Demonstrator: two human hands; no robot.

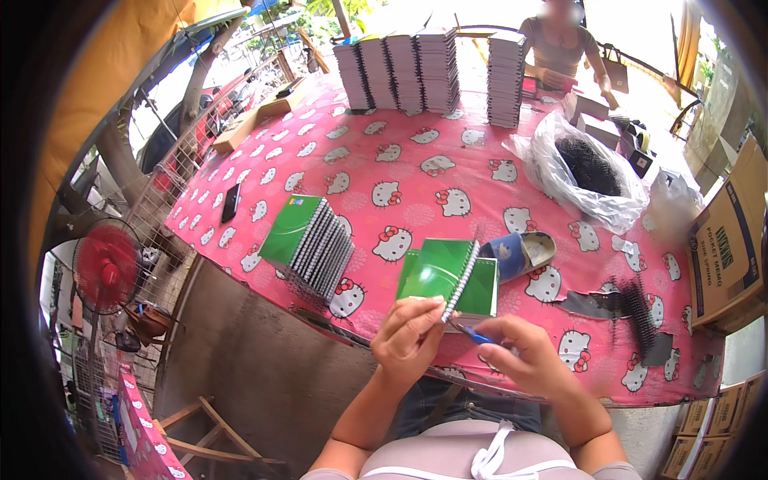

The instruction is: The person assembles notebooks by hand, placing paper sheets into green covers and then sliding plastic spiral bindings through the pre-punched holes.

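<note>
A green spiral notebook [440,268] is tilted up over the near edge of the table, with my left hand [406,336] pinching its lower end by the wire coil. In my right hand [524,352] are small blue-handled pliers [481,337], their tip at the coil's lower end. Below the held notebook lies another green-covered one [483,294], partly hidden. To the left stands a stack of green spiral notebooks [308,244], coils facing right. A blue slipper-shaped thing [506,252] rests just right of the held notebook.
Tall stacks of spiral-bound books [400,72] line the table's far side, near a seated person [560,56]. Black coils fill a plastic bag [544,164]; more black coils [636,316] lie at right by a cardboard box [728,240]. A phone [231,203] lies at left.
</note>
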